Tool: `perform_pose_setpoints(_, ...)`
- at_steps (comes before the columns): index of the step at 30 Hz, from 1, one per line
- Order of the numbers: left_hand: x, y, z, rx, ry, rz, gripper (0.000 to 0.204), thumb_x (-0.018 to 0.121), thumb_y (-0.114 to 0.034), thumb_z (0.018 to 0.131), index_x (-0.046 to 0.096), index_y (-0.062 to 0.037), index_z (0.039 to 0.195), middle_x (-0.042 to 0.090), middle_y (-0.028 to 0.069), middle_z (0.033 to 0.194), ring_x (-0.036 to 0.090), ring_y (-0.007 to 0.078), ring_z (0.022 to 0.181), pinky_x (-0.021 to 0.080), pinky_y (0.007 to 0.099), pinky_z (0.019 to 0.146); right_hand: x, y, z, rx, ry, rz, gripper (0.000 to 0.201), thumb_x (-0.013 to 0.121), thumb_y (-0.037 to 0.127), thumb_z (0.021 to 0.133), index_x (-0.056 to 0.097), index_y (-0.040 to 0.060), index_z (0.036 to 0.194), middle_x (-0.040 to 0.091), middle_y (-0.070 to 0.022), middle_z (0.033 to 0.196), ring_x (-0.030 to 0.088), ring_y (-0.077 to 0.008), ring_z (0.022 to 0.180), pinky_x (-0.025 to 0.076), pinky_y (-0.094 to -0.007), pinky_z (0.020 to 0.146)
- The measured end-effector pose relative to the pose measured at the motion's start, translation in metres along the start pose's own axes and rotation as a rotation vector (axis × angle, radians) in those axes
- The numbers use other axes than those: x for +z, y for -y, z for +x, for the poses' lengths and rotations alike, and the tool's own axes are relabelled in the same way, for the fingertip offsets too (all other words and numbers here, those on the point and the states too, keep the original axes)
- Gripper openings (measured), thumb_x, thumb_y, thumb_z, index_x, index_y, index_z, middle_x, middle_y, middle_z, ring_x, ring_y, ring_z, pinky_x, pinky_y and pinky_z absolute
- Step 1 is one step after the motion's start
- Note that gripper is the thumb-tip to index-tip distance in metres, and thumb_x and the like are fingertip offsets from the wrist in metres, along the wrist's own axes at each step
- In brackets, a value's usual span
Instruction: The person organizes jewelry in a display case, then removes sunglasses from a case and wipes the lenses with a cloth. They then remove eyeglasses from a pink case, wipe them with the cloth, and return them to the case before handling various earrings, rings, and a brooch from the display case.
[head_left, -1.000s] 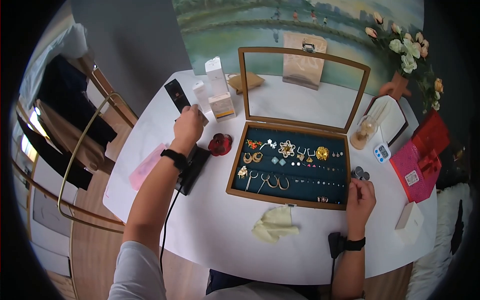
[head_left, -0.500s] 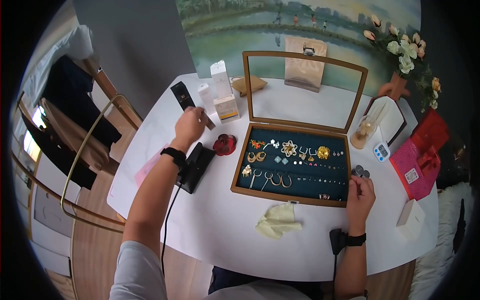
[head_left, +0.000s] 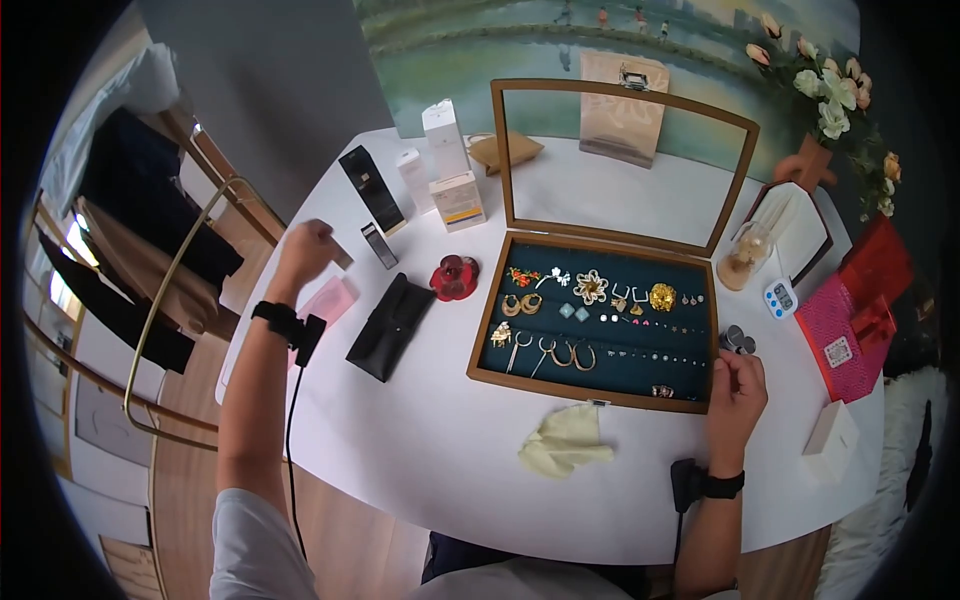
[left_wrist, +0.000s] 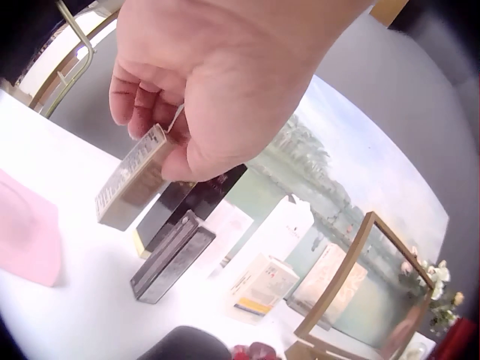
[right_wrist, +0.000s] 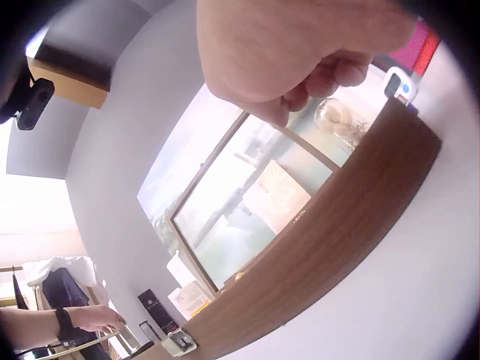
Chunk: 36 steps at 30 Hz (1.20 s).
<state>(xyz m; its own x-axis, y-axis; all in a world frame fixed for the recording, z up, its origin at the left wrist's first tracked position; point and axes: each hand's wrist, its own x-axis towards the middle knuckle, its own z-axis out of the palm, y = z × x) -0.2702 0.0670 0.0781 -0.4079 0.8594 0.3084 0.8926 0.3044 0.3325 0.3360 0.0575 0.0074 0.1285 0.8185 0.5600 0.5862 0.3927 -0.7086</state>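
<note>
My left hand (head_left: 305, 255) pinches a small grey-brown box (left_wrist: 131, 180) between thumb and fingers, above the table's left side. A small dark grey box (head_left: 378, 246) stands to its right, with a tall black box (head_left: 372, 190) behind. Below and right lies a black pouch (head_left: 391, 326). A pink item (head_left: 328, 302) is close to the hand. My right hand (head_left: 737, 400) is at the right front corner of a wooden jewelry case (head_left: 540, 388), fingers loosely curled by its edge. Its lid stands raised; earrings and brooches lie on dark fabric inside.
White boxes (head_left: 446, 140) stand at the back left. A red flower (head_left: 455, 278) is left of the case, and a yellow-green cloth (head_left: 565, 441) in front. A timer (head_left: 779, 298), pink bag (head_left: 838, 345) and white box (head_left: 830, 440) are at the right.
My left hand has moved left, away from the black box, with a small box in its fingers. The dark grey box and the whole pouch now show. The right hand stays by the case.
</note>
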Motion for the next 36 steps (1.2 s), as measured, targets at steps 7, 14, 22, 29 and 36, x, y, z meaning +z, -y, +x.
perform_pose_setpoints(7, 0.039, -0.004, -0.014, -0.052, 0.123, -0.088, 0.056, 0.079, -0.01, 0.072, 0.061, 0.005, 0.123, 0.071, 0.0151, 0.095, 0.069, 0.0267, 0.092, 0.054, 0.0342, 0.084, 0.001, -0.005, -0.001, 0.038, 0.015, -0.033, 0.009, 0.062, -0.002, 0.091, 0.068, -0.0042, 0.098, 0.06, -0.0079, 0.091, 0.059, -0.0141, 0.079, 0.048, -0.0241, 0.066)
perform_pose_setpoints(14, 0.035, -0.011, -0.023, -0.115, 0.209, -0.111, 0.076, 0.084, -0.011, 0.069, 0.05, 0.0052, 0.135, 0.071, 0.0141, 0.099, 0.069, 0.0262, 0.095, 0.053, 0.0336, 0.087, 0.003, -0.01, 0.0, 0.004, -0.002, -0.036, 0.008, 0.063, -0.002, 0.091, 0.068, -0.0042, 0.097, 0.06, -0.0076, 0.09, 0.059, -0.0144, 0.079, 0.047, -0.0243, 0.067)
perform_pose_setpoints(22, 0.032, -0.011, -0.022, -0.132, 0.198, -0.079, 0.082, 0.086, -0.014, 0.067, 0.048, 0.0052, 0.138, 0.07, 0.0178, 0.108, 0.067, 0.0278, 0.104, 0.052, 0.0341, 0.092, 0.002, -0.007, 0.0, 0.023, 0.011, -0.04, 0.008, 0.063, -0.002, 0.091, 0.068, -0.0042, 0.097, 0.061, -0.0075, 0.09, 0.059, -0.0138, 0.079, 0.046, -0.0239, 0.066)
perform_pose_setpoints(29, 0.032, -0.013, -0.026, -0.078, 0.096, -0.035, 0.09, 0.085, -0.02, 0.069, 0.04, 0.0062, 0.143, 0.06, 0.0272, 0.123, 0.059, 0.0371, 0.115, 0.048, 0.0398, 0.1, 0.003, -0.012, -0.001, 0.015, -0.003, -0.025, 0.008, 0.064, -0.002, 0.09, 0.068, -0.0039, 0.097, 0.06, -0.0071, 0.089, 0.057, -0.0133, 0.076, 0.046, -0.024, 0.065)
perform_pose_setpoints(36, 0.027, -0.086, -0.065, 0.146, -0.374, -0.259, 0.064, 0.075, -0.019, 0.084, 0.048, 0.0022, 0.137, 0.052, 0.0206, 0.138, 0.048, 0.0353, 0.13, 0.038, 0.0407, 0.11, 0.005, -0.01, -0.002, 0.048, 0.019, -0.015, 0.009, 0.064, -0.002, 0.09, 0.069, -0.0036, 0.098, 0.059, -0.0074, 0.088, 0.057, -0.0142, 0.075, 0.046, -0.0242, 0.065)
